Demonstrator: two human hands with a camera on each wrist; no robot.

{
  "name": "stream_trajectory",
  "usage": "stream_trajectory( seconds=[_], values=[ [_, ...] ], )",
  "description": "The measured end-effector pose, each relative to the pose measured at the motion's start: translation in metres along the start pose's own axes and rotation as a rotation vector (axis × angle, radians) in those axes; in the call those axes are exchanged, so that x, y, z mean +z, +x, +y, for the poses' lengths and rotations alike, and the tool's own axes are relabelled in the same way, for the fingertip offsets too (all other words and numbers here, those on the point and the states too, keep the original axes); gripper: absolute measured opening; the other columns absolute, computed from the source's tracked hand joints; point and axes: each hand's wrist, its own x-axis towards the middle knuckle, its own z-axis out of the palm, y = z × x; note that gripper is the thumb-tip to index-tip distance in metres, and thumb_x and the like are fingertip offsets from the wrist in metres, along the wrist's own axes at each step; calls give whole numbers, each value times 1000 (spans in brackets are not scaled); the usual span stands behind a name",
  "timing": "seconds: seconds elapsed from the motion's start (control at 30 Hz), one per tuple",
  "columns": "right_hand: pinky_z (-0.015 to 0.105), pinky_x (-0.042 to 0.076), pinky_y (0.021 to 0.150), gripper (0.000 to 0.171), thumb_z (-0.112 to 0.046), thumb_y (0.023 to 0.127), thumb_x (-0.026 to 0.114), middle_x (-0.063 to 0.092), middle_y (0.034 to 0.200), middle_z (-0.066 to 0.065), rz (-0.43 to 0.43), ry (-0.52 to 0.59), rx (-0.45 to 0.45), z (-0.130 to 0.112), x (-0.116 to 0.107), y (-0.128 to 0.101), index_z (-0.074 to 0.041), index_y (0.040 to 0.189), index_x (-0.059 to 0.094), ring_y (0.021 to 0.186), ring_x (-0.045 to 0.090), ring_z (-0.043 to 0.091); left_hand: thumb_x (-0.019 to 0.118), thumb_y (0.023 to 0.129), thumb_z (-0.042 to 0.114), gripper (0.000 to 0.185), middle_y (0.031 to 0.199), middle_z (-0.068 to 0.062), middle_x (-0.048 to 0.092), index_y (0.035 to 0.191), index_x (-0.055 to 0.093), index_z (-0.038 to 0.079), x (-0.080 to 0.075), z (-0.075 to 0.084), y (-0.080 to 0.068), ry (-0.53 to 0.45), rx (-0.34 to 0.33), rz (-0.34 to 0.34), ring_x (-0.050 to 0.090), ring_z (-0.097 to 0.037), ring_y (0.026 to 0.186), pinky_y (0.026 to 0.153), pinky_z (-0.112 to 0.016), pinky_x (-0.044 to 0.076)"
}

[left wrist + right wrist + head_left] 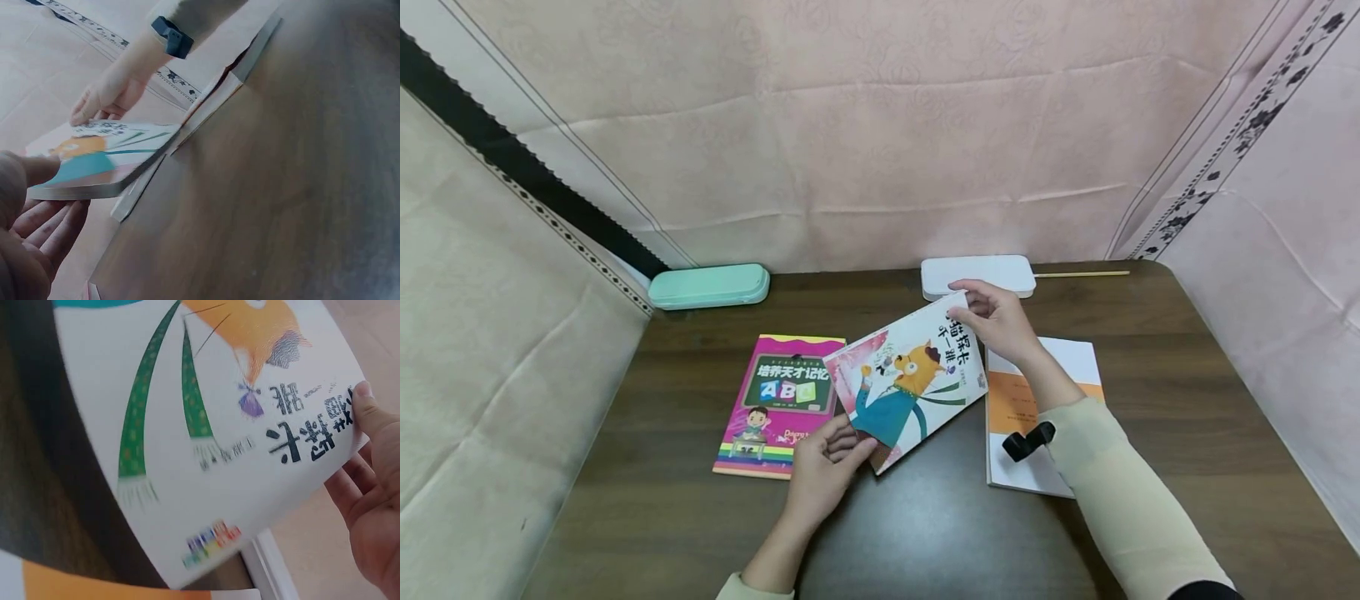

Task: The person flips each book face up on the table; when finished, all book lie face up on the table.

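Your left hand [823,467] pinches the near corner of the cat picture book [904,379] and your right hand [996,321] grips its far corner, holding it just above the dark wooden table [1187,400]. It hangs between the pink ABC book [778,400] and the orange-and-white booklet [1030,392]. Pink cloth [865,133] drapes the walls behind, where a mint case [709,286] and a white case [977,273] lie.

A dark wooden table [1150,350] is showing a smooth, faintly shiny grain. The paper cartoon book [904,379] is catching light on its glossy cover, as is the pink paperback [775,400]. A mint pencil case [709,286] and a white box [977,273] are looking like smooth matt plastic. Creased pink cloth [880,125] is hanging behind, soft and matt.
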Motion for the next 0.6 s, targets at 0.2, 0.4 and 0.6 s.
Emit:
stream_trajectory(
  seconds=[0.2, 0.4, 0.6],
  values=[
    [28, 59, 82, 42, -24, 91, 78, 75, 105, 9, 13, -12, 105, 11, 17, 10, -10, 129, 66, 95, 72, 22, 73, 95, 16, 54, 115, -16, 72, 141, 54, -4, -3, -2, 2, -28, -29, 91, 73, -22, 97, 83, -26, 58],
    [31, 58, 83, 38, -23, 94, 75, 72, 111, 7, 39, -47, 168, 25, 40, 13, -10, 129, 67, 99, 69, 20, 65, 101, 25, 77, 124, -13, 66, 162, 21, 14, -7, -5, 5, -6, -60, 147, 73, -23, 92, 82, -23, 57],
    [40, 54, 94, 37, -21, 97, 71, 70, 120, 7, -68, -97, 199, 34, 59, 13, -12, 133, 66, 106, 66, 23, 65, 101, 23, 75, 100, -13, 64, 162, 22, 12, -14, -12, 11, 18, -71, 147, 72, -23, 79, 74, -29, 60]
  ],
)
